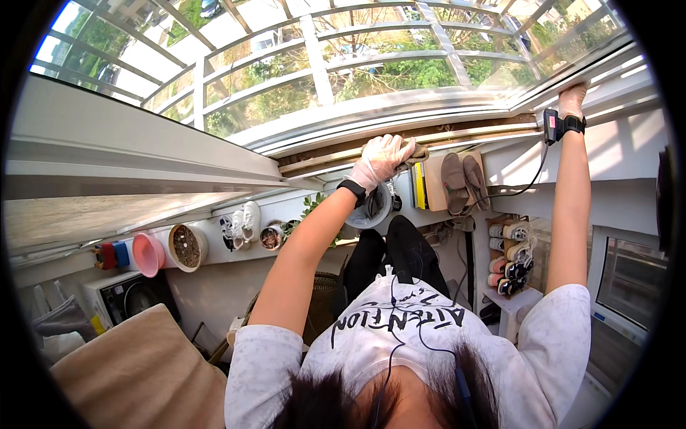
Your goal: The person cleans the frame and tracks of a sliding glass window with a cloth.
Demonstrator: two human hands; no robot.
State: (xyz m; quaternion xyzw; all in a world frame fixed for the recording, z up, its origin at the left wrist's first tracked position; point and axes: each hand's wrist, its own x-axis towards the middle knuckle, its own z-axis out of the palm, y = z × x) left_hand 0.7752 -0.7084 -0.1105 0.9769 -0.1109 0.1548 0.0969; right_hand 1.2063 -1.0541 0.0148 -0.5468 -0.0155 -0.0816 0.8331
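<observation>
My left hand (378, 161), in a clear disposable glove, grips a brown cloth (416, 155) over the dirty sliding-window track (466, 131). The cloth sticks out past my thumb and fingers. Below that wrist, a light plastic bucket (383, 214) with something dark in it sits on the ledge, partly hidden by my forearm. At the upper right my right hand (572, 101), gloved as well, is against the white window frame (605, 80). Its fingertips are hidden, so their grip cannot be made out.
Brown slippers (455, 182), a potted plant (313, 206), white sneakers (251, 221), a soil-filled pot (186, 248) and a pink basin (148, 254) line the ledge. A shoe rack (512, 257) stands at right. Metal bars (316, 59) cross outside the window. A cable (528, 182) hangs from my right wrist.
</observation>
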